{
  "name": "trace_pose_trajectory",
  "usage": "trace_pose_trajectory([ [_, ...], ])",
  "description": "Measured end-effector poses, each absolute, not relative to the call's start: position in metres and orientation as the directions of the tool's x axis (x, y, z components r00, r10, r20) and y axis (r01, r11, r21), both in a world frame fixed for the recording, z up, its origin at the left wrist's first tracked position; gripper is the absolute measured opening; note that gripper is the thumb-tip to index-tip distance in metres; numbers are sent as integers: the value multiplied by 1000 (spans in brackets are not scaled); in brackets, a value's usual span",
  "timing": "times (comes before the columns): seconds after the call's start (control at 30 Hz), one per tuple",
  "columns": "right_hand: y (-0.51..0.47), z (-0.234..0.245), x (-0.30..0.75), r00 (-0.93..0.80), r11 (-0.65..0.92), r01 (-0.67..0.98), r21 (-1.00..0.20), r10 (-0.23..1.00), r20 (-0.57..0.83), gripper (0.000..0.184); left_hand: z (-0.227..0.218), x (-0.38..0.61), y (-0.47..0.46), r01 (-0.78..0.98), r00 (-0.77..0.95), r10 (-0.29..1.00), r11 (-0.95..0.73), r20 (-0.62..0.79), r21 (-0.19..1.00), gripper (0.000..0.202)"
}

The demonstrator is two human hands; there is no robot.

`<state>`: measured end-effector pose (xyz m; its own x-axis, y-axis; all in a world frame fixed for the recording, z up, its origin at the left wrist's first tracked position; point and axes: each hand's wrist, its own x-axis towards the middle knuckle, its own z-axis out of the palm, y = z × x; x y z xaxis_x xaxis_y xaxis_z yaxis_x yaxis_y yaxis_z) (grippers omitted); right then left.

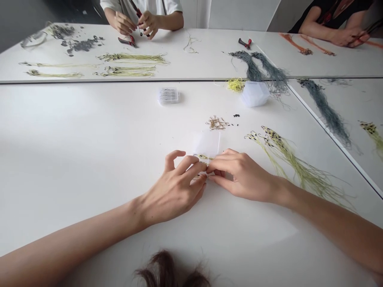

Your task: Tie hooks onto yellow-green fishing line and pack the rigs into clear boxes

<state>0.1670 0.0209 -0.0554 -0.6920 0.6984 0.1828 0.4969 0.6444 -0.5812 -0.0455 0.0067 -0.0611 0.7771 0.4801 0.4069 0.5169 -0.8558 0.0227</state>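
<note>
A small clear plastic box (208, 142) lies on the white table with its lid laid back, its lower part mostly hidden under my hands. Yellow-green line with dark beads (204, 156) shows inside it. My left hand (176, 185) bends over the box from the left, one finger lifted and crooked, the others closed at its edge. From the right, my right hand (243, 175) pinches at the same spot, thumb and fingers together; what is between its fingertips is too small to make out. Beside my right wrist lies a bundle of hooks on yellow-green lines (295, 161).
Beyond the box are brass-coloured swivels or clips (218, 122), a filled clear box (168, 95), stacked empty boxes (255, 94) and yellow line (235, 84). Grey-green line bundles (326, 109) lie to the right. Across the table, a person's hands (148, 24) hold pliers; another person sits far right.
</note>
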Motion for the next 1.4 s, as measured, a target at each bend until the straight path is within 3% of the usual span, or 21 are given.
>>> trace_pose_trajectory([
  [0.23, 1, -61, 171, -721, 792, 514, -329, 607, 335, 18, -63, -47, 7, 527, 774, 498, -849, 391, 39, 11],
  [0.5, -8, -69, 164, -754, 818, 560, -133, 569, 328, 23, -61, -44, 6, 523, 770, 498, -851, 398, 53, 11],
  [0.73, -14, -76, 166, -691, 784, 590, -194, 614, 381, 19, -61, -54, 4, 577, 727, 568, -810, 386, 106, 14],
  [1.03, -12, -82, 168, -677, 775, 584, -242, 629, 381, 16, -59, -59, 6, 565, 732, 554, -819, 397, 100, 12],
  [1.4, -12, -82, 169, -678, 769, 570, -291, 639, 363, 15, -56, -63, 11, 616, 665, 645, -759, 376, 211, 19],
])
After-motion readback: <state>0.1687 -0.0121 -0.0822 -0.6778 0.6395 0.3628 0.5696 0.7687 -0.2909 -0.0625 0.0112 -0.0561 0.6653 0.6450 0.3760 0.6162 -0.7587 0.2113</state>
